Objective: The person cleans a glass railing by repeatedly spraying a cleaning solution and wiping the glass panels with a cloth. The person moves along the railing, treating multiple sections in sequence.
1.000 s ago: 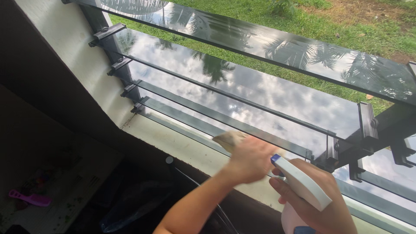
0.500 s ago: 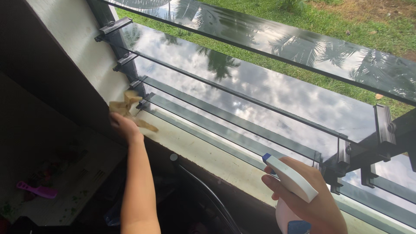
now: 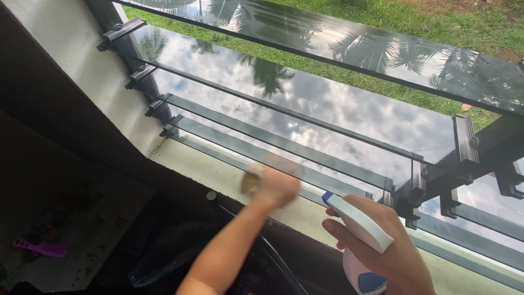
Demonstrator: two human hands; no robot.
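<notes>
Two bare forearms come up from the bottom edge of the view, with no sleeves in sight on either. The left hand (image 3: pixel 275 186) is blurred, so its fingers cannot be told apart; no ring, watch or band shows on the wrist behind it. The right hand (image 3: pixel 382 246) is sharp: no glove, no ring, a short plain thumbnail, and nothing worn at the wrist where it leaves the view.

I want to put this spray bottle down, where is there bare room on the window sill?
The sill is bare between the left wall corner and the left hand with its cloth. Under the right hand with the spray bottle, it is crowded; the glass slats leave narrow gaps.
</notes>
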